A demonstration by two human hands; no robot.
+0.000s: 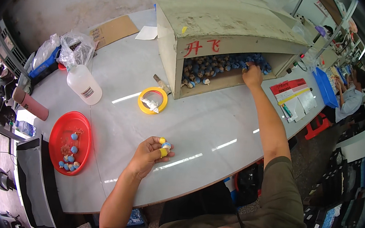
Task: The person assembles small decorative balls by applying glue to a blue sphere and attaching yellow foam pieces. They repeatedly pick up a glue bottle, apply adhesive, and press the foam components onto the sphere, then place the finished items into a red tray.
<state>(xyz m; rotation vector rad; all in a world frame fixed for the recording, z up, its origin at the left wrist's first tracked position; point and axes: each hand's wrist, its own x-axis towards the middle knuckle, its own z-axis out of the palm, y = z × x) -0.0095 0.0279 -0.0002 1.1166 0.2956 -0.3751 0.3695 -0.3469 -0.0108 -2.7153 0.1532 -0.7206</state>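
Between thumb and fingers, my left hand (148, 156) pinches a small round blue-and-beige piece (166, 145) above the table. Yellow tape wraps the thumb and a fingertip of that hand. My right arm stretches forward, and my right hand (252, 76) is inside the open front of a large cream box (232, 25). Its curled fingers meet a heap of similar blue-and-beige pieces (214, 65); whatever they grip is hidden. On the left, a red oval bowl (63, 123) holds several more such pieces.
Beside the box lie a yellow tape roll (140, 99) and a scraper-like tool (162, 84). A white plastic bottle (83, 85) and a pink tumbler (32, 103) stand left. Red-topped papers (290, 87) and a blue bin (326, 87) lie right, near a seated person (351, 105).
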